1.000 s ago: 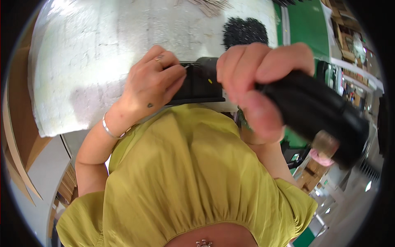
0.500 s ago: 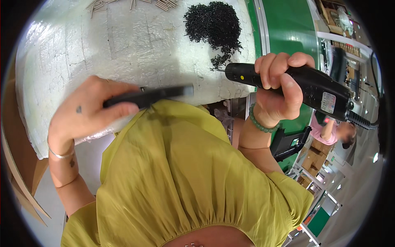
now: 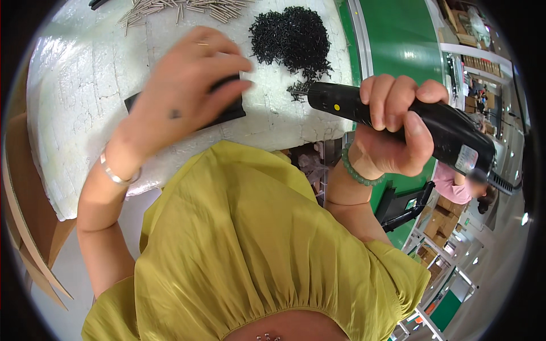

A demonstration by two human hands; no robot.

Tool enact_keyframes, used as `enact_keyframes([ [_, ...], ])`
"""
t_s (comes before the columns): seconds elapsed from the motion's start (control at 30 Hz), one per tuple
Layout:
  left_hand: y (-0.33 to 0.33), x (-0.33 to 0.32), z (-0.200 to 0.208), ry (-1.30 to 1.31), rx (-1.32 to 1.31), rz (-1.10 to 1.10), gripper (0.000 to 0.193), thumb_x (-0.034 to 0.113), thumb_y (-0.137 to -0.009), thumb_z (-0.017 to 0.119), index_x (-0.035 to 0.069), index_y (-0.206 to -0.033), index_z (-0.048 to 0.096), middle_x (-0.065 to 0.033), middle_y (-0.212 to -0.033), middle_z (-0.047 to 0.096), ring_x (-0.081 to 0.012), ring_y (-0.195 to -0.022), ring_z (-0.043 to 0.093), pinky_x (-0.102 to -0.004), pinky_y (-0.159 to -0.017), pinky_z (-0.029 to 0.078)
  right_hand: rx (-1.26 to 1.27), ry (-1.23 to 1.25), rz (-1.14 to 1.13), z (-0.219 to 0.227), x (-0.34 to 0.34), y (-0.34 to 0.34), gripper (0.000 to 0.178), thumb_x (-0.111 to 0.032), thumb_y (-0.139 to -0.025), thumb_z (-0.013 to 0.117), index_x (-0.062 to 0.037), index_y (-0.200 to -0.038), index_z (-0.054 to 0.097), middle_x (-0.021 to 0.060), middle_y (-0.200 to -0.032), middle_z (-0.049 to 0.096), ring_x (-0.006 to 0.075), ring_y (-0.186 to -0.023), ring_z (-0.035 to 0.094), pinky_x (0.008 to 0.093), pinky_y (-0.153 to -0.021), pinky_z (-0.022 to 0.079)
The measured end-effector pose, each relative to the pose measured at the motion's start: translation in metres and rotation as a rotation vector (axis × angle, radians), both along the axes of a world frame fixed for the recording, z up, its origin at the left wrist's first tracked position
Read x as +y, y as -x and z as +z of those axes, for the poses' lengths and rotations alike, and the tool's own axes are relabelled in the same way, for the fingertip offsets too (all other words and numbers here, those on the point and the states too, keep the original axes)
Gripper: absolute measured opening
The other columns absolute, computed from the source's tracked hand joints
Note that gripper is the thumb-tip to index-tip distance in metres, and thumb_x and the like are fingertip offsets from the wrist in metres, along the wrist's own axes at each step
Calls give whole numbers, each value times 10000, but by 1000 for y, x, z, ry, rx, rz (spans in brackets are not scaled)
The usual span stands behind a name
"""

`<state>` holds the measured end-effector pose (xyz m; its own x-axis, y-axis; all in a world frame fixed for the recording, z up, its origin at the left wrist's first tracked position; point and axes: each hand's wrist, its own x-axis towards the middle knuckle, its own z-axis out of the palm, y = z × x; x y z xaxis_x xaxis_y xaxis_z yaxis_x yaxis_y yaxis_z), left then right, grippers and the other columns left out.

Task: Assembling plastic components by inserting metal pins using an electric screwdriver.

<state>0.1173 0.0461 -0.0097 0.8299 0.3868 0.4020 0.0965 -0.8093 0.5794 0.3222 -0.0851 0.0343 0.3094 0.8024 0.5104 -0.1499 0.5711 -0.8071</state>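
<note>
My right hand (image 3: 398, 125) is wrapped round a black electric screwdriver (image 3: 460, 133). Its thin bit points left, with the tip at the lower edge of a pile of small black screws (image 3: 293, 40). A flat black plastic part (image 3: 230, 113) lies on the white wrapped work surface (image 3: 278, 116). Over it reaches my left hand (image 3: 190, 79), blurred, thumb and fingers apart, and no object shows in its grasp. The hand hides the middle of the part.
Thin metal pins (image 3: 193, 8) lie in a loose heap at the far side. To the right runs a green bench (image 3: 398, 34) with a black frame-shaped piece (image 3: 404, 204) on it. Cardboard (image 3: 28, 216) stands at the left. A person in pink (image 3: 449, 184) is farther right.
My left hand has moved away from me and opened; the black plastic part it held now lies on the white surface. The screwdriver has shifted slightly, its bit now at the screws.
</note>
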Motion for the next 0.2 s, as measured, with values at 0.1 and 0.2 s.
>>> enact_keyframes([
  [0.1,-37,-7,-17,3,-86,-37,206,110,-705,728,57,-886,645,-69,-906,594,-292,-961,531,-378,-805,456,0,-35,29,8,6,0,328,-97,-759,509,-52,-1072,422,42,-587,418,152,-487,406,341,-562,381],
  [0.2,-60,1,-28,-93,-143,-153,227,160,-686,739,80,-884,659,-31,-926,598,-278,-1009,512,-377,-844,439,-2,-103,63,13,11,-6,334,-103,-761,505,-62,-1083,423,37,-591,423,153,-484,409,345,-584,393],
])
